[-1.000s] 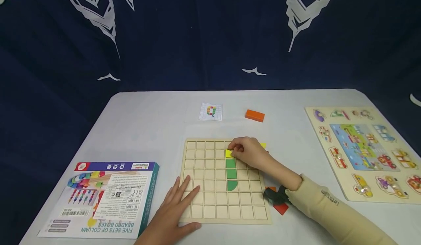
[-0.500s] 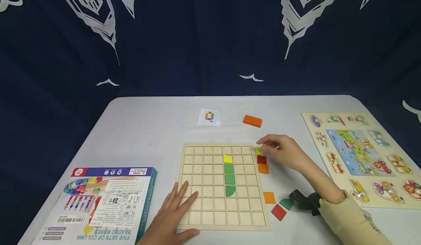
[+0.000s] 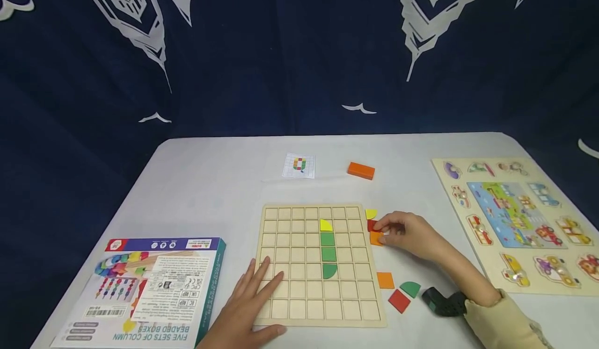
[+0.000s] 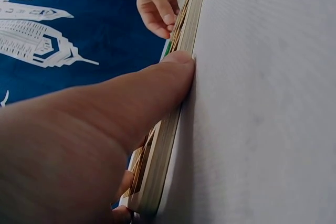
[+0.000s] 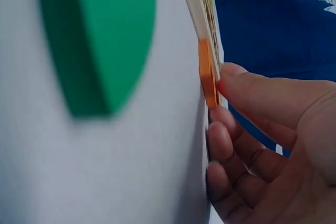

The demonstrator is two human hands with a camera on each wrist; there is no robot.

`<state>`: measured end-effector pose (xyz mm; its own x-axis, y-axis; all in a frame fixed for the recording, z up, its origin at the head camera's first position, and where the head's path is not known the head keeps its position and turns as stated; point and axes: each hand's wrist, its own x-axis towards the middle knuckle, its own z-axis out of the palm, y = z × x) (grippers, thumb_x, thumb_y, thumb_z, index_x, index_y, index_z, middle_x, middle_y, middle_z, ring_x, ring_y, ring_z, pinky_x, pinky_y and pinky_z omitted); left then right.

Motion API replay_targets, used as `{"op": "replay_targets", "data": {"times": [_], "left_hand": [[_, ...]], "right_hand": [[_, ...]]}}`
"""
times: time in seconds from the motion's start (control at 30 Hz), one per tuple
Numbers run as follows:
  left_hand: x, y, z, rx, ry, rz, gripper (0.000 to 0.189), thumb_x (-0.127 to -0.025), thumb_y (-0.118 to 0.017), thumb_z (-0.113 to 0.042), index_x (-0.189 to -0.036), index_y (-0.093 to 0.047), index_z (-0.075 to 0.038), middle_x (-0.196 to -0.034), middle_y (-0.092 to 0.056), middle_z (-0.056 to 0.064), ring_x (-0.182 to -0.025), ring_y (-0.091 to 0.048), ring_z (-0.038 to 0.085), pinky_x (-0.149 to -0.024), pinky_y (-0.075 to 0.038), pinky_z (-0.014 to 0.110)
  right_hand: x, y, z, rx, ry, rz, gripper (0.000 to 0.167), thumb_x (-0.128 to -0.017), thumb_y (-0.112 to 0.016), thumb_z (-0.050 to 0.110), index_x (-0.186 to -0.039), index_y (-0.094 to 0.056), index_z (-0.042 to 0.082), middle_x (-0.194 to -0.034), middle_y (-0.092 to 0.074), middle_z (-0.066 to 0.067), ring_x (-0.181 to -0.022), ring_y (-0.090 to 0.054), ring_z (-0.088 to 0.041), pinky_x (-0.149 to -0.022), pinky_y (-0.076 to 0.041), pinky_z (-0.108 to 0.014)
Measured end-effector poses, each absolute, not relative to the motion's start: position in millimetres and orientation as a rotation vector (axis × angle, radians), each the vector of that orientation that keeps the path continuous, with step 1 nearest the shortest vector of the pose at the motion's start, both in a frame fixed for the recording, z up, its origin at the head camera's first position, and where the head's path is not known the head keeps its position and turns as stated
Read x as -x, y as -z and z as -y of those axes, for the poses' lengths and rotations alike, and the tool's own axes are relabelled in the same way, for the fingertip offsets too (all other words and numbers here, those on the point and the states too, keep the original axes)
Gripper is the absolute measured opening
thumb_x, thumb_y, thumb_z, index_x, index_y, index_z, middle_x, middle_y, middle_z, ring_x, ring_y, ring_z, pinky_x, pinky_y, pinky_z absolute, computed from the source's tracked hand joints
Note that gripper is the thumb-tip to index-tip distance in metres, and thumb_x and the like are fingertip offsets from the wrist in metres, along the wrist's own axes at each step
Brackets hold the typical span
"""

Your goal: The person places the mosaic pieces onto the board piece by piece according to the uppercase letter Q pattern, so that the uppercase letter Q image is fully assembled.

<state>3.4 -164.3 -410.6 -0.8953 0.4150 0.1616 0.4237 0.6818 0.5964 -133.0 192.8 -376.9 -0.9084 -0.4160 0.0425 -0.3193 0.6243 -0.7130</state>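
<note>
My left hand [image 3: 245, 307] lies with fingers spread over the left front corner of a wooden grid board [image 3: 292, 289]. In the left wrist view, its thumb [image 4: 173, 74] presses on the board's edge. One column holds a yellow rounded tile [image 3: 326, 225], green square tiles [image 3: 328, 246] and a green rounded tile [image 3: 329, 271]. Beside the board's right edge, my right hand [image 3: 412, 234] has its fingertips at a red square tile [image 3: 372, 224], thumb by an orange square tile [image 3: 376, 238]. Whether it pinches the red tile is hidden.
Another yellow tile [image 3: 371, 214] lies behind the red one. Nearer are an orange tile [image 3: 386, 280], a red tile [image 3: 399, 301] and a green tile [image 3: 411, 288]. A pattern card [image 3: 298, 166], orange block [image 3: 361, 170], picture puzzle [image 3: 515, 224] and box [image 3: 140, 286] surround the board.
My right hand has left the yellow tile in the board's column and moved right, past the loose yellow tile, then nearer to me at the red tile. The left hand has stayed put.
</note>
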Motion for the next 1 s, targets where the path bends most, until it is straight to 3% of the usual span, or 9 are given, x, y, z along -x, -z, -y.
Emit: {"op": "replay_targets", "data": {"times": [0.3,0.5,0.83,1.0], "left_hand": [[-4.1,414.0,164.2,0.766,0.968,2.812,0.080,-0.077,-0.070,-0.048,-0.143,-0.040,-0.015,-0.153,-0.018,0.013,-0.136,-0.010,0.040,-0.105,0.007,0.018],[-5.4,415.3,164.1,0.755,1.008,2.822,0.081,-0.076,-0.071,-0.048,-0.143,-0.040,-0.015,-0.153,-0.017,0.012,-0.136,-0.009,0.040,-0.105,0.007,0.017],[-5.5,410.2,165.0,0.732,0.978,2.849,0.081,-0.078,-0.069,-0.049,-0.145,-0.038,-0.016,-0.154,-0.016,0.008,-0.138,-0.007,0.036,-0.106,0.006,0.020],[-3.8,406.7,164.8,0.713,0.987,2.885,0.081,-0.077,-0.070,-0.046,-0.145,-0.036,-0.018,-0.155,-0.013,0.005,-0.139,-0.004,0.033,-0.110,-0.005,0.039]], "right_hand": [[120.7,381.2,-185.5,0.604,1.033,-2.870,0.022,-0.072,-0.078,0.001,-0.085,-0.063,0.011,-0.079,-0.052,0.003,-0.072,-0.046,-0.016,-0.059,-0.040,-0.024],[112.8,381.4,-183.8,0.527,1.037,-2.938,0.024,-0.071,-0.079,0.001,-0.090,-0.065,0.007,-0.077,-0.054,0.003,-0.067,-0.047,-0.014,-0.056,-0.040,-0.024],[111.4,386.6,-185.9,0.634,1.028,-2.963,0.026,-0.069,-0.079,0.000,-0.092,-0.069,0.007,-0.080,-0.055,0.006,-0.066,-0.045,-0.011,-0.054,-0.039,-0.023],[112.6,385.8,-184.8,0.626,1.006,-2.974,0.029,-0.068,-0.079,-0.003,-0.092,-0.067,0.009,-0.079,-0.052,0.004,-0.069,-0.046,-0.013,-0.057,-0.040,-0.024]]}}
